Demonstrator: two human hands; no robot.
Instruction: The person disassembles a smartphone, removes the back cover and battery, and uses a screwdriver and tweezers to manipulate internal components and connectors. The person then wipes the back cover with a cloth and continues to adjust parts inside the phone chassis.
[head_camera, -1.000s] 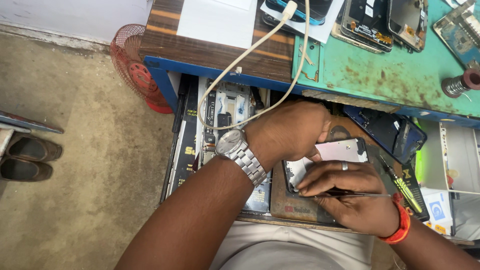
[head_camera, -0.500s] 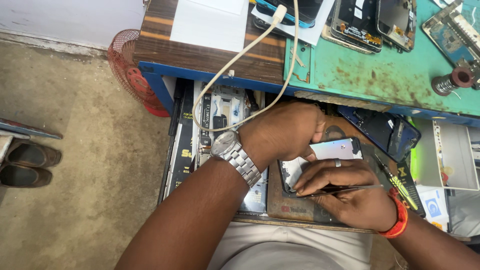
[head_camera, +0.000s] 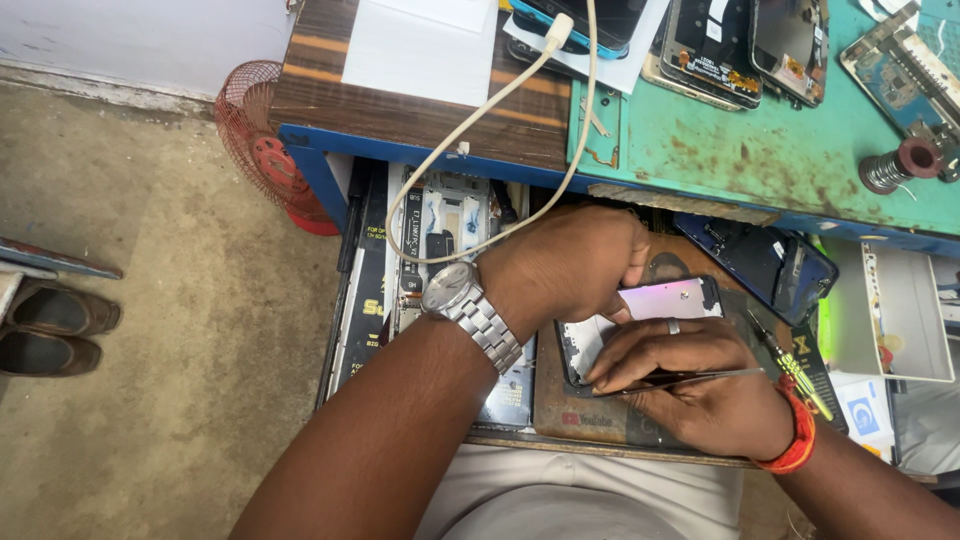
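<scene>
Nearest of all, the person's light trousers (head_camera: 600, 500) fill the bottom edge, and both forearms reach out over them to an open drawer (head_camera: 440, 330). The right hand (head_camera: 690, 390), with an orange band (head_camera: 790, 445) at the wrist and a ring on one finger, pinches a pair of slim metal tweezers (head_camera: 690, 378) that lie almost level, tips pointing left onto the opened phone (head_camera: 640, 320). That phone rests on a brown board (head_camera: 590, 400) across the drawer, its shiny back panel up and a whitish patch showing at its near left corner. The left hand (head_camera: 570, 265), a steel wristwatch (head_camera: 455, 295) on its wrist, is curled over the phone's far left edge, fingers closed on it; exactly how the thumb grips is hidden, though it seems to press the frame down. Just right of the phone lies a green-handled screwdriver (head_camera: 800, 370), and beyond it a dark phone shell (head_camera: 770, 265). Further left in the drawer sit packaged parts and a bare phone frame (head_camera: 450, 225). Above, a white cable (head_camera: 500, 120) loops down off the workbench (head_camera: 760, 150), whose green top carries several dismantled phones and a solder spool (head_camera: 905, 165). On the floor at left stand a red fan (head_camera: 260, 140) and a pair of shoes (head_camera: 50, 325).
</scene>
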